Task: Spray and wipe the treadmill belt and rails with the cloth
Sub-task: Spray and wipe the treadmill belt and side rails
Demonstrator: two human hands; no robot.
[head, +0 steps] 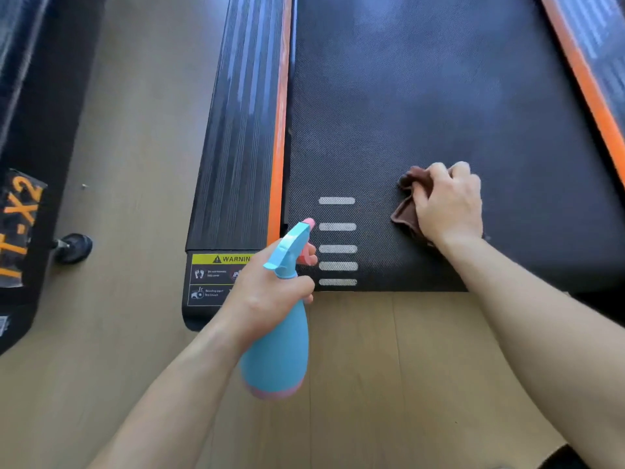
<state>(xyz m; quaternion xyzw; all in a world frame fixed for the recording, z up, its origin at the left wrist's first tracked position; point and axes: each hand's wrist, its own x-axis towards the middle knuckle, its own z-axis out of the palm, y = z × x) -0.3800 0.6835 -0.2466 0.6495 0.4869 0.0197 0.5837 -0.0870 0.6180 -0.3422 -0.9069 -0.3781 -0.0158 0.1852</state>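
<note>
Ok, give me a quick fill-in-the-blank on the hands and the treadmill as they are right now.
1. The left hand grips a blue spray bottle whose trigger is ____.
2. The right hand presses a brown ____ onto the belt.
3. The left rail has an ____ stripe along its belt-side edge.
4. Near the bottle's nozzle, the belt carries ____ white dashes.

Missing words: pink; cloth; orange; five.
</note>
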